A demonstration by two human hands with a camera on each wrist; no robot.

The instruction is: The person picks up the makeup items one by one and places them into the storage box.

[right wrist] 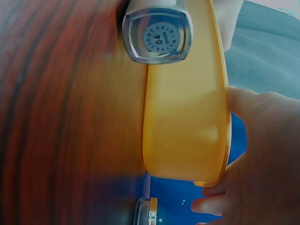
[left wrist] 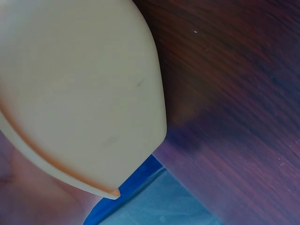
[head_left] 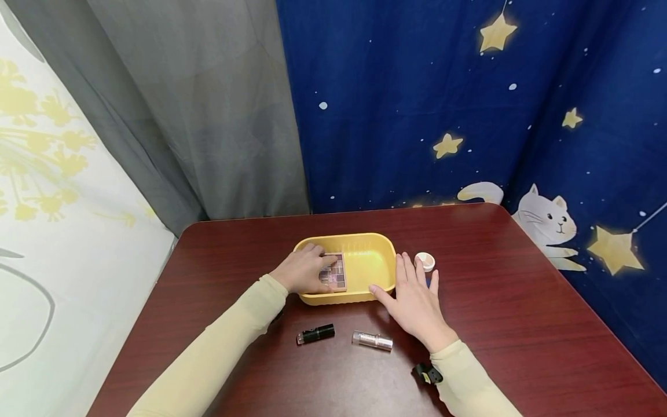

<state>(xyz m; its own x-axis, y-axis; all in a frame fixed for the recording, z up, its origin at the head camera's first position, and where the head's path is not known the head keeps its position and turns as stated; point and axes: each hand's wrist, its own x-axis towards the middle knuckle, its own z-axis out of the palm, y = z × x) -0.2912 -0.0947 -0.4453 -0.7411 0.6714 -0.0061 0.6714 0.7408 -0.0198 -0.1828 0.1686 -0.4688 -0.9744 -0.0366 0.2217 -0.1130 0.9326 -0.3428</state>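
Observation:
A yellow plastic basket (head_left: 372, 263) stands on the table. My left hand (head_left: 304, 270) reaches over its left end and grips an eyeshadow palette (head_left: 337, 273) lying inside, thumb and fingers spread across it; the hand hides the palette's left part. At the right end my right hand (head_left: 417, 304) touches the rim with its fingers extended, the thumb against the near corner. The right wrist view shows that thumb at the rim of the basket (right wrist: 185, 122). In the left wrist view the basket's outer wall (left wrist: 89, 89) fills much of the picture.
In front of the basket lie a black lipstick tube (head_left: 315, 334) and a silver lipstick tube (head_left: 372, 340) with a clear end. A small round white container (head_left: 425, 262) sits beyond my right fingertips. Curtains (head_left: 391, 104) hang behind the table.

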